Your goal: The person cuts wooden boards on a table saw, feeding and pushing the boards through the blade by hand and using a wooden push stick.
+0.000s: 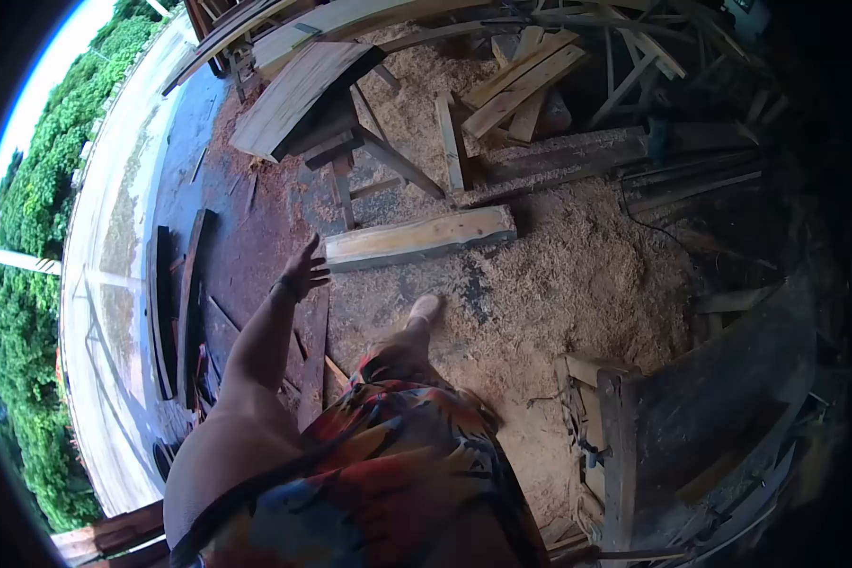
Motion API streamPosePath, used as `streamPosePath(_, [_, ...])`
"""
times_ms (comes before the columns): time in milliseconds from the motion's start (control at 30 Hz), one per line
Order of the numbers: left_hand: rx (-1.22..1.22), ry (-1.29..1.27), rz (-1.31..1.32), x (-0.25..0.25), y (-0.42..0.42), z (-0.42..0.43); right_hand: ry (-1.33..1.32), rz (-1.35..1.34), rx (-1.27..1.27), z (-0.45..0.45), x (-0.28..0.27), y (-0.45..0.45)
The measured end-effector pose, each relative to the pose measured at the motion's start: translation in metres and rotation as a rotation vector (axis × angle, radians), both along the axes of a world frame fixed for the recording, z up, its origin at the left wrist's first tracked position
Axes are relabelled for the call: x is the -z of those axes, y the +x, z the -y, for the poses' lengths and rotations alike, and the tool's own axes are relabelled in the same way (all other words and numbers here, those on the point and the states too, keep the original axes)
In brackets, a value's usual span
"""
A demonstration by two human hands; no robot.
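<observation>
My left hand [303, 271] reaches forward with its fingers spread and nothing in it. Just right of the fingers is the near-left end of a thick wooden plank [417, 235], pale on top, lying low over the shavings. Whether the fingertips touch the plank, I cannot tell. My right hand is out of view. One foot [427, 307] is below the middle of the plank.
A wide slab [298, 99] rests on a wooden trestle ahead. Cut boards [525, 90] are stacked beyond. Wood shavings [606, 275] heap on the right, near a dark workbench [620, 454]. Dark beams [192, 303] lie on the left.
</observation>
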State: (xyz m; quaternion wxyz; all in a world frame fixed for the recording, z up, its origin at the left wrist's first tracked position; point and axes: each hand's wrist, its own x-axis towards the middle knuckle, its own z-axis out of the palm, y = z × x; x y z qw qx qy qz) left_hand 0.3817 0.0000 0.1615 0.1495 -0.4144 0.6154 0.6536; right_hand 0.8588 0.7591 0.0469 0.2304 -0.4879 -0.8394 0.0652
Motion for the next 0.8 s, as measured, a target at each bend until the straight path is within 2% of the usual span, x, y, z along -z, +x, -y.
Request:
streamPosePath(133, [-0.434,0.198,-0.381,-0.019,-0.106,0.083,0.021,-0.043,-0.157,0.085,0.003,-0.009])
streamPosePath(233, [-0.612,0.331,-0.571,-0.031,-0.172,0.130,0.130,-0.075,-0.512,0.084,0.020,-0.011])
streamPosePath(267, [-0.645,0.364,-0.557,-0.043,-0.189,0.140,-0.131,-0.426,-0.280,0.115,-0.001,-0.074])
streamPosePath(300, [-0.575,0.364,-0.537,-0.052,-0.198,0.145,-0.306,-0.888,-0.058,0.151,-0.030,-0.145])
streamPosePath(333, [-0.506,0.363,-0.517,-0.062,-0.205,0.143,-0.450,-0.816,-0.059,0.187,-0.069,-0.203])
streamPosePath(367, [-0.437,0.361,-0.498,-0.065,-0.213,0.148,-0.680,-0.767,0.002,0.200,-0.083,-0.238])
streamPosePath(400, [-0.405,0.393,-0.585,-0.035,-0.225,0.172,-0.902,-0.690,0.069,0.214,-0.098,-0.274])
streamPosePath(433, [-0.373,0.422,-0.667,-0.005,-0.232,0.197,-0.959,-0.669,0.045,0.247,-0.129,-0.328])
streamPosePath(467, [-0.359,0.465,-0.626,-0.020,-0.230,0.191,-0.921,-0.488,-0.111,0.249,-0.117,-0.352])
streamPosePath(500, [-0.347,0.510,-0.583,-0.037,-0.226,0.177,-0.845,-0.374,-0.216,0.238,-0.077,-0.371])
streamPosePath(567, [-0.359,0.461,-0.597,-0.024,-0.224,0.182,-0.917,-0.272,-0.485,0.303,-0.120,-0.459])
streamPosePath(600, [-0.363,0.434,-0.604,-0.019,-0.221,0.184,-1.166,-0.305,-0.382,0.307,-0.092,-0.485])
streamPosePath(633, [-0.361,0.421,-0.625,-0.020,-0.220,0.181,-1.105,-0.211,-0.576,0.323,-0.088,-0.520])
streamPosePath(700, [-0.353,0.419,-0.566,-0.035,-0.215,0.175,-1.022,-0.092,-0.769,0.386,-0.131,-0.586])
streamPosePath(733, [-0.294,0.499,-0.580,-0.023,-0.212,0.182,-1.029,-0.114,-0.889,0.412,-0.141,-0.612])
streamPosePath(800, [-0.309,0.429,-0.544,-0.052,-0.196,0.157,-1.012,-0.086,-1.067,0.455,-0.156,-0.652])
